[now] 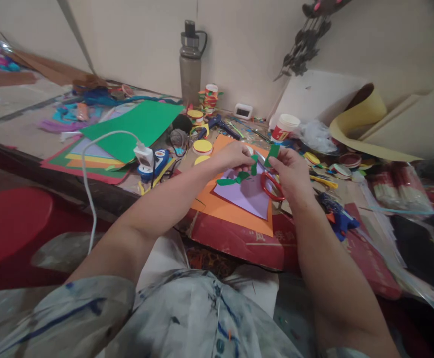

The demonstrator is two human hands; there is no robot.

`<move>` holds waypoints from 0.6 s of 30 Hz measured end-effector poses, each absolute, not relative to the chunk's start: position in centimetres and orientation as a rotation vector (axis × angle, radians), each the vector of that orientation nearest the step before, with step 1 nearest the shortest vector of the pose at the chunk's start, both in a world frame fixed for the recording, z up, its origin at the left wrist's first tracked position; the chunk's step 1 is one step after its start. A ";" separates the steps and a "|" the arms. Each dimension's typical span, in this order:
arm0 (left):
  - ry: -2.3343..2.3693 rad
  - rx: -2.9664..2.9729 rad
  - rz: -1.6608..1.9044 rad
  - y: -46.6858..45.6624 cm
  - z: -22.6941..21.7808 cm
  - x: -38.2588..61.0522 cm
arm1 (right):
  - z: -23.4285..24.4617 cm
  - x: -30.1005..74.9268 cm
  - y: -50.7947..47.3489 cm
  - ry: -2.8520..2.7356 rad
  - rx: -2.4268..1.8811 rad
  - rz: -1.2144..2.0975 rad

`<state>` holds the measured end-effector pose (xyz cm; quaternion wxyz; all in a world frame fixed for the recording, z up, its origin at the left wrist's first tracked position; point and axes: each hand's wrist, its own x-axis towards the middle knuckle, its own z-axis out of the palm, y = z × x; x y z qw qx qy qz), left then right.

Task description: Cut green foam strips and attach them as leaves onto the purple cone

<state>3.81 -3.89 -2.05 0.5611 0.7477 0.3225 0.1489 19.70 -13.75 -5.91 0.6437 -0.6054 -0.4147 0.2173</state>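
Over the middle of the work surface, my left hand [237,156] pinches a small cut strip of green paper [254,165]. Close by on its right, my right hand [291,171] is closed on a wider green paper piece [272,155] between thumb and fingers. Red-handled scissors [271,188] show just under my right hand; whether those fingers also bear them I cannot tell. Curled green paper scraps [232,180] are below my left hand, above a purple sheet [252,201]. That sheet rests on a larger orange sheet [224,209].
A red cardboard box [235,238] lies under the sheets at the front edge. Blue glue gun [338,216] sits right. Left are green paper [135,127] and a white plug with cord [144,155]. A tall bottle [190,69] and paper cup [284,127] stand behind.
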 end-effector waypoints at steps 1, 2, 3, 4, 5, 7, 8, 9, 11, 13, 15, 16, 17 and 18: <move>0.779 1.824 0.301 -4.1 -2.0 3.7 | -6.1 19.8 -13.7 -0.936 -1.381 0.506; 0.791 1.878 0.260 -4.3 -1.8 3.6 | -6.2 19.8 -13.6 -0.933 -1.384 0.517; 0.804 1.927 0.231 -4.5 -1.7 3.5 | -6.3 19.8 -13.6 -0.934 -1.388 0.528; 0.812 1.974 0.202 -4.7 -1.6 3.4 | -6.3 19.8 -13.6 -0.939 -1.393 0.538; 0.820 2.023 0.183 -4.8 -1.6 3.4 | -6.3 19.8 -13.6 -0.945 -1.399 0.548; 0.842 2.126 0.159 -4.8 -1.6 3.4 | -6.3 19.8 -13.7 -0.967 -1.412 0.552; 0.856 2.174 0.156 -4.6 -1.7 3.5 | -6.3 19.8 -13.7 -0.976 -1.418 0.549; 0.871 2.218 0.164 -4.5 -1.9 3.5 | -6.3 19.9 -13.7 -0.986 -1.423 0.545; 0.899 2.295 0.214 -4.0 -2.1 3.7 | -6.5 20.1 -13.7 -1.012 -1.426 0.541; 0.902 2.352 0.317 -3.5 -2.1 3.7 | -6.7 20.4 -13.7 -1.045 -1.430 0.536; 0.852 2.358 0.422 -3.3 -1.9 3.7 | -6.9 20.8 -13.7 -1.080 -1.455 0.516; 0.806 2.328 0.454 -3.3 -1.8 3.6 | -7.0 20.9 -13.7 -1.102 -1.476 0.500; 0.758 2.279 0.472 -3.4 -1.7 3.6 | -7.0 21.1 -13.8 -1.147 -1.496 0.471; 0.716 2.222 0.480 -3.6 -1.6 3.7 | -7.0 21.2 -13.8 -1.209 -1.517 0.422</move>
